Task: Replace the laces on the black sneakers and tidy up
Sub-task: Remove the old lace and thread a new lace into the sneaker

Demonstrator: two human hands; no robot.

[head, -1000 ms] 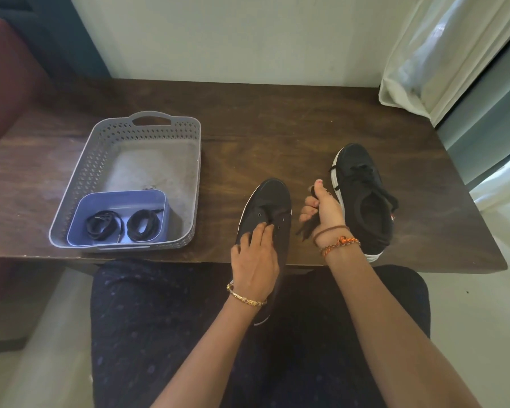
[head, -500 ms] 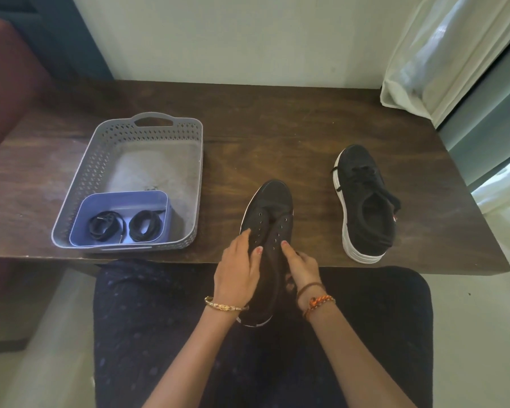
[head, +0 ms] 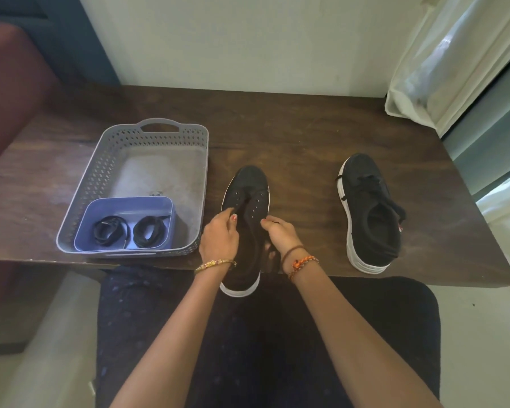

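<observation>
– Where is the sneaker being worked on?

– The unlaced sneaker (head: 246, 207) lies toe-away across the near edge of the desk (head: 306, 136), its white-soled heel hanging over the person's lap. Black fabric upper, two rows of bare eyelets, rounded toe.

– And the hands?

– Left hand (head: 218, 238) grips the left side of the upper, fingers (head: 228, 214) curled over the eyelet flap. Right hand (head: 280, 234) grips the right side, thumb at the flap's edge. Whether it also holds a lace, I cannot tell; something dark sits under that palm.

– The other shoe?

– Second sneaker (head: 370, 213) stands upright to the right, well apart, toe away. Knit-looking black upper, thick white sole, black lace still threaded.

– Spare laces?

– Two black coils (head: 128, 231), side by side, in a small blue tub (head: 124, 203) with rounded corners. The tub sits in the near end of a grey plastic basket (head: 100, 178), perforated walls, a handle slot at the far end, its floor dusty and pale.

– The desk?

– Dark wood, grained, worn. A white curtain (head: 442, 60) hangs at its far right corner.
</observation>
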